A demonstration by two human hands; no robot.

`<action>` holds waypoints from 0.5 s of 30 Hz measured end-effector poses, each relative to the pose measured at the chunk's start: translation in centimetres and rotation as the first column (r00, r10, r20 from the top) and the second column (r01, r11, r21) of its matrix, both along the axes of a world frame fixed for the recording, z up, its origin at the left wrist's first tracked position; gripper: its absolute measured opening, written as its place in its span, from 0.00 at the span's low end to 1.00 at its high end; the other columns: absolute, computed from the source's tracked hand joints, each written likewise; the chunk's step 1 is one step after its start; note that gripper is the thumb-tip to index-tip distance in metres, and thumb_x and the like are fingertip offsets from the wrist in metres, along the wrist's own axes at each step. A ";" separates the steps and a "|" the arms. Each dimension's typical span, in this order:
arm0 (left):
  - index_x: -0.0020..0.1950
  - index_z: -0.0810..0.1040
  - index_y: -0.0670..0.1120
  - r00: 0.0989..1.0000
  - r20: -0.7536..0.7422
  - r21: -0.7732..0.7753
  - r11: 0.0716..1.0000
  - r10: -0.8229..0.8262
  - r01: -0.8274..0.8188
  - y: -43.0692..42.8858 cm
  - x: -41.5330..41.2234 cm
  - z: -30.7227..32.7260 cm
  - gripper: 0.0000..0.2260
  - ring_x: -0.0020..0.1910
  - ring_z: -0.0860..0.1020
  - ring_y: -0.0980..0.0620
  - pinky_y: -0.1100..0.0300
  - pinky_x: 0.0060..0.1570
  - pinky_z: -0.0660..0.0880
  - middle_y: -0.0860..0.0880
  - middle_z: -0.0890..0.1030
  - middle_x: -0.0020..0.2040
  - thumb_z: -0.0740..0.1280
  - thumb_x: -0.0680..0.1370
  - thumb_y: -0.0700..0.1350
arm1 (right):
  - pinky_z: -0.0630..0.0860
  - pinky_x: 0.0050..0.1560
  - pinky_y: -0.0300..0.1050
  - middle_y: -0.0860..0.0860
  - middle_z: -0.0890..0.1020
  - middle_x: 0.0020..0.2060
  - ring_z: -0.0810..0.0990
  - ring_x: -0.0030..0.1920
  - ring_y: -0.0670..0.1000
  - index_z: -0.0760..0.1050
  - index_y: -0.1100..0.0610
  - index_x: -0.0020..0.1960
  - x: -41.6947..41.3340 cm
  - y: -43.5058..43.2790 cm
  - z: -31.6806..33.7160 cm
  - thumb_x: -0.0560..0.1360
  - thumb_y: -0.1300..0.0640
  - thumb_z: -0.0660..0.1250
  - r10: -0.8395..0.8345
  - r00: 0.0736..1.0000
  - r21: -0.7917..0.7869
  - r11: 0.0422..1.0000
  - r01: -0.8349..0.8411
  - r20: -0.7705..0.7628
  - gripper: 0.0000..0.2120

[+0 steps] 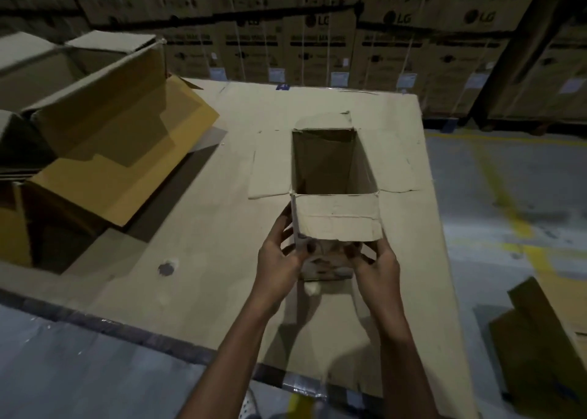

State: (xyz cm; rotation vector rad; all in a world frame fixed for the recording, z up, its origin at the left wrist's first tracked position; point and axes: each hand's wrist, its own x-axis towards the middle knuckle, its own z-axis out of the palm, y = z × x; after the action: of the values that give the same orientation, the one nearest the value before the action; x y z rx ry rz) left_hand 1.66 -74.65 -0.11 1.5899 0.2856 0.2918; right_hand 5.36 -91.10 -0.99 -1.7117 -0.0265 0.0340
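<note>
- Cardboard box (pixel 338 217) stands upright in the middle of the bench (pixel 190 215), its top open and all four flaps folded outward; the near flap hangs down toward the person.
- Left hand (pixel 279 255) grips the box at its near-left corner, fingers curled along the left wall and the thumb on the near face.
- Right hand (pixel 378 264) holds the near face just under the hanging flap, fingertips (pixel 352 250) bent in against the cardboard (the flap hides part of them).
- Both forearms reach forward from the bottom edge of the view, roughly parallel, with the wrists close to either side of the box.
- The bench is covered with flat, pale cardboard sheeting and carries a dark round spot (pixel 166 268) on its near-left part.
- A large open carton (pixel 120 151) lies at the left of the bench, its lid flap propped open.
- Behind, stacked printed cartons (pixel 394 37) fill the back wall.
- At the right is a grey floor (pixel 495 177) with yellow lines, and a loose cardboard piece (pixel 546 339) lies on it.
- Lighting is dim.
</note>
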 end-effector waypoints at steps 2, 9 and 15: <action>0.79 0.69 0.54 0.999 0.038 -0.013 1.000 0.003 -0.002 1.3 -0.7 0.4 0.34 0.69 0.76 0.55 0.68 0.57 0.79 0.55 0.77 0.72 0.77 0.75 0.47 | 0.75 0.53 0.25 0.43 0.79 0.66 0.76 0.60 0.32 0.69 0.46 0.78 -0.6 1.1 0.8 0.77 0.51 0.73 0.023 1.000 0.022 0.999 -0.024 0.012 0.31; 0.78 0.70 0.51 0.989 0.137 -0.056 0.997 -0.048 0.056 9.2 -3.1 1.7 0.31 0.71 0.75 0.55 0.67 0.59 0.78 0.54 0.77 0.72 0.75 0.76 0.41 | 0.73 0.50 0.22 0.44 0.77 0.68 0.74 0.59 0.25 0.68 0.46 0.79 -3.2 8.4 2.6 0.78 0.55 0.73 0.016 0.993 0.065 0.998 -0.024 0.116 0.32; 0.75 0.71 0.59 0.987 0.137 -0.048 0.995 -0.083 0.090 20.4 -6.3 2.2 0.34 0.67 0.77 0.52 0.52 0.59 0.81 0.53 0.79 0.68 0.77 0.70 0.53 | 0.74 0.57 0.24 0.50 0.77 0.71 0.76 0.70 0.43 0.68 0.51 0.79 -6.9 19.1 2.8 0.78 0.69 0.71 -0.029 0.971 0.059 0.998 0.015 0.238 0.33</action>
State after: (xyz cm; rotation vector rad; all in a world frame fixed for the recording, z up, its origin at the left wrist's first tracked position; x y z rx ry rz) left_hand -4.64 -54.27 2.06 1.5171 0.1193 0.3199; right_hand -1.59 -71.98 1.82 -1.6504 -0.1855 -0.1881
